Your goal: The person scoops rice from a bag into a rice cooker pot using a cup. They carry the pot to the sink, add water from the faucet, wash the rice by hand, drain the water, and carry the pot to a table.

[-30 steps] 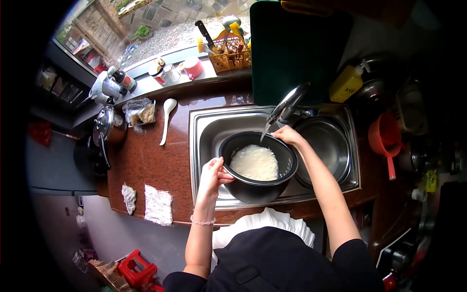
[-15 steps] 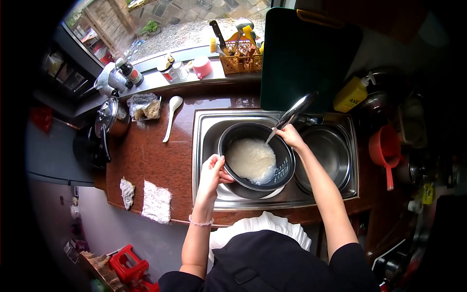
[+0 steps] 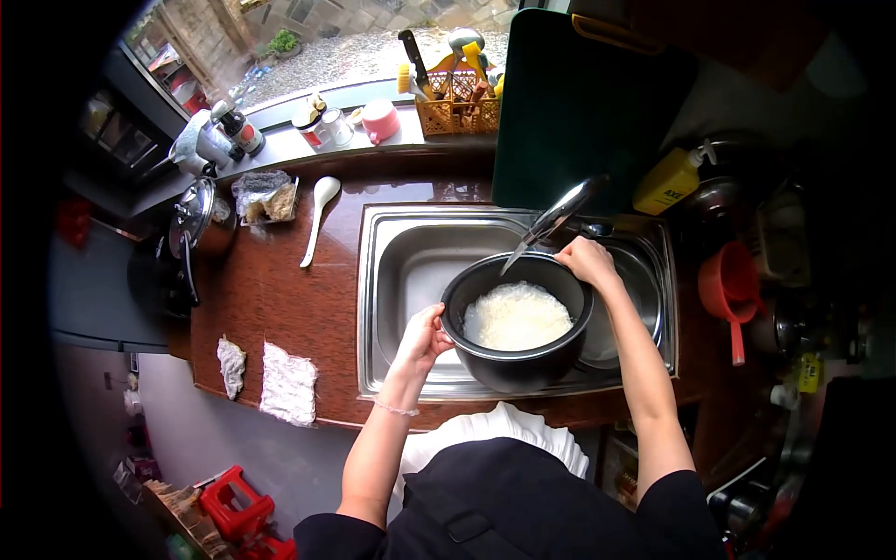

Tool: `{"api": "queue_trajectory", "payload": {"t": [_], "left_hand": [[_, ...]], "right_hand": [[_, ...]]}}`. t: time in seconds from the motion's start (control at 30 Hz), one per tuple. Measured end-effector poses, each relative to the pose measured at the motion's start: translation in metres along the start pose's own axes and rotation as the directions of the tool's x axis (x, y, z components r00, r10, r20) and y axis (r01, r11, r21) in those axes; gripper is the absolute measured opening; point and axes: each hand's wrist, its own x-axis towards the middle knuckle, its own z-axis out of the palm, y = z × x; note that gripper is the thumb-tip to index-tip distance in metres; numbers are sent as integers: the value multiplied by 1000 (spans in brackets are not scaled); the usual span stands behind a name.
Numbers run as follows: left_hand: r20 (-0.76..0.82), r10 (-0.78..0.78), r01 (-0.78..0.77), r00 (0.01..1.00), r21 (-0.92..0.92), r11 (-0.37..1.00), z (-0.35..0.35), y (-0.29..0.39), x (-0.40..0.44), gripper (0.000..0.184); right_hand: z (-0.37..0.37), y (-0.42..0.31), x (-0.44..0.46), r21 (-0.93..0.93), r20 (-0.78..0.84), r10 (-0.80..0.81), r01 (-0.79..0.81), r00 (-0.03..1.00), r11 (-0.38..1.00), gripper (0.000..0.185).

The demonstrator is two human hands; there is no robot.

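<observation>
A black rice cooker inner pot (image 3: 519,375) is held over the front of the sink, tilted so its outer near side shows. White rice (image 3: 519,317) with cloudy liquid around it lies inside. My left hand (image 3: 426,338) grips the pot's left rim, thumb on top and fingers beneath. On the far right rim, my right hand (image 3: 588,261) is closed over the edge. The chrome faucet (image 3: 567,203) reaches over the pot's far rim; whether water runs from it I cannot tell.
The double steel sink (image 3: 411,266) is set in a reddish-brown counter (image 3: 271,299). A white spoon (image 3: 319,219), a folded cloth (image 3: 288,385) and a wrapped tray (image 3: 268,199) lie left. A green board (image 3: 583,112) leans behind the faucet; a red dipper (image 3: 728,285) is at right.
The pot has shifted right and nearer my body, and its outer side has come into view. The rice looks whiter and more heaped. Both hands have kept hold of the rim.
</observation>
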Motion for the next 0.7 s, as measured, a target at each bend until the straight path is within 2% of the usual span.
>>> {"api": "queue_trajectory", "payload": {"t": [0.07, 0.13, 0.27, 0.33, 0.37, 0.4, 0.47, 0.53, 0.6, 0.67, 0.7], "left_hand": [[-20, -28, 28, 999, -8, 1000, -3, -12, 10, 18], [-17, -3, 5, 1000, 80, 997, 7, -14, 8, 19], [-57, 156, -123, 986, 382, 916, 8, -25, 13, 20], [-30, 282, -216, 959, 568, 794, 10, -28, 15, 21], [-44, 336, -244, 941, 600, 762, 13, -29, 14, 23], [-47, 409, -257, 911, 712, 654, 18, -26, 7, 27], [50, 658, -384, 751, 844, 374, 10, -32, 19, 29], [-87, 635, -245, 767, 876, 416, 19, -19, 11, 28], [-129, 687, -248, 715, 872, 422, 9, -13, 19, 25], [-169, 680, -178, 713, 895, 410, 4, -7, 15, 26], [-158, 708, -203, 688, 895, 397, -2, -7, 15, 27]], "right_hand": [[-4, 2, -5, -14, -29, 13, -14, 999, 1000, 20], [-7, 5, -9, -22, -79, 23, -25, 997, 999, 20], [-8, 9, -17, 88, -143, -14, 27, 990, 996, 21], [-2, 13, -18, 134, -185, -40, 65, 982, 989, 23], [0, 15, -19, 159, -175, -76, 105, 982, 982, 24], [5, 17, -20, 180, -181, -118, 151, 976, 972, 26], [12, 19, -22, 251, -127, -122, 151, 984, 956, 30], [14, 12, -26, 299, -108, -123, 151, 986, 942, 31], [30, 14, -19, 358, -126, -142, 178, 982, 917, 33], [45, 15, -16, 408, -127, -134, 174, 983, 896, 34], [46, 10, -19, 410, -127, -139, 179, 982, 894, 35]]}}
